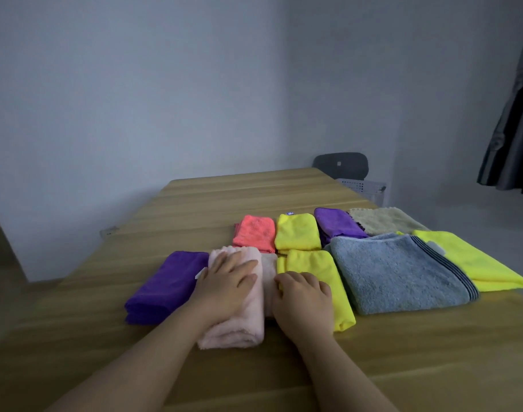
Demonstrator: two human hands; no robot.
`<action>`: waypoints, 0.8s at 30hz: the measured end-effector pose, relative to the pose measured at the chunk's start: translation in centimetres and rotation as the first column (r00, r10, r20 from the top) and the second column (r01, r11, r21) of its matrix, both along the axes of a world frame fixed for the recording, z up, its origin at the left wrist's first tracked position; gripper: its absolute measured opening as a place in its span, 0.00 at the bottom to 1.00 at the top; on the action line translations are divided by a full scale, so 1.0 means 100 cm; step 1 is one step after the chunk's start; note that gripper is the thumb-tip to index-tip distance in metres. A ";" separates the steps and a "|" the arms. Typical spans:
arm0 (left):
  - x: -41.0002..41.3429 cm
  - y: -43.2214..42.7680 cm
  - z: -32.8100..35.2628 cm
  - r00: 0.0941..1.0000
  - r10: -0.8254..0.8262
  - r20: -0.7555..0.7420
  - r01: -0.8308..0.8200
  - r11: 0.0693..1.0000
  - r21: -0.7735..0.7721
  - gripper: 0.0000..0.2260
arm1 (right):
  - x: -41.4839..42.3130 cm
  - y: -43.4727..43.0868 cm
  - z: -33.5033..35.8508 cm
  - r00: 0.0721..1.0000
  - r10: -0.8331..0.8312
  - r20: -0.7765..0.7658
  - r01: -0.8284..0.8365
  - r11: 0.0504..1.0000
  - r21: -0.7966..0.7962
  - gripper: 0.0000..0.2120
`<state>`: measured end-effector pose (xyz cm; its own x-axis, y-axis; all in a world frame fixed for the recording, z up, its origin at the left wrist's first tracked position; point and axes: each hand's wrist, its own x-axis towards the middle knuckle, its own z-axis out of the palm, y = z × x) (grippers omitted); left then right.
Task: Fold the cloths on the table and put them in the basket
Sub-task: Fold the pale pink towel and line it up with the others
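Your left hand (224, 276) lies flat on the folded pink cloth (239, 319), fingers straight and spread, pressing it to the wooden surface (224, 197). Your right hand (303, 295) sits just beside it, knuckles up and fingers bent, with the fingertips (279, 281) down at the pink cloth's right edge. I cannot tell whether they pinch the fabric or only touch it.

A folded purple cloth (165, 285) touches the pink one on the left, and a yellow cloth (328, 281) lies partly under your right hand. Beyond are a coral cloth (255, 233), more yellow and purple cloths, and a grey-blue towel (397, 272). The basket (362, 187) stands past the far right corner, well apart from the cloths.
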<state>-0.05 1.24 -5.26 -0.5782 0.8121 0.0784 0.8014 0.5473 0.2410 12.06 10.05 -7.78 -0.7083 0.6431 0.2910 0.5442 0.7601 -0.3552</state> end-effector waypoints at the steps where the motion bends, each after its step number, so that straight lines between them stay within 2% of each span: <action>1: 0.005 -0.005 0.003 0.999 0.041 0.005 -0.041 0.997 0.064 0.20 | 0.002 -0.001 0.000 1.000 0.006 0.001 -0.006 1.000 0.001 0.17; 4: 0.020 -0.020 0.013 0.970 0.244 -0.026 -0.234 0.952 0.196 0.20 | 0.004 0.000 -0.002 1.000 -0.001 -0.004 0.001 1.000 0.012 0.18; 7: 0.029 -0.043 0.018 0.923 0.384 -0.002 -0.381 0.916 0.128 0.23 | 0.003 -0.002 -0.003 1.000 -0.006 -0.003 0.006 1.000 0.022 0.19; 10: 0.031 -0.061 0.022 0.935 0.354 -0.029 -0.354 0.935 0.016 0.25 | 0.003 -0.001 -0.003 1.000 -0.002 -0.018 0.002 0.999 0.032 0.16; 11: 0.032 -0.064 0.023 0.942 0.336 0.013 -0.336 0.942 -0.024 0.26 | 0.003 -0.002 -0.003 1.000 0.000 -0.021 0.001 0.999 0.033 0.16; 13: 0.033 -0.065 0.023 0.926 0.325 0.190 -0.321 0.946 -0.056 0.28 | 0.002 -0.002 -0.002 1.000 0.001 -0.026 0.000 1.000 0.031 0.16; 18: 0.035 -0.057 0.023 0.726 0.311 0.613 -0.468 0.877 0.109 0.30 | 0.002 -0.004 -0.003 0.999 -0.007 -0.046 0.008 1.000 0.016 0.16; 19: 0.036 -0.057 0.024 0.692 0.287 0.662 -0.495 0.857 0.146 0.30 | 0.002 -0.004 -0.003 0.999 -0.008 -0.047 0.009 1.000 0.015 0.16; 23: 0.035 -0.057 0.022 0.686 0.244 0.685 -0.532 0.811 0.244 0.29 | 0.003 -0.003 -0.002 0.999 -0.003 -0.053 0.004 1.000 0.019 0.16; 24: 0.034 -0.057 0.022 0.657 0.228 0.718 -0.555 0.791 0.256 0.29 | 0.003 -0.003 -0.002 0.998 -0.004 -0.056 0.005 1.000 0.017 0.16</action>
<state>3.33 -4.49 -3.10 -0.8709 0.4660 -0.1565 0.0998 0.4794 0.8719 12.36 9.75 -7.97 -0.6875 0.6409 0.3415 0.5272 0.7639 -0.3721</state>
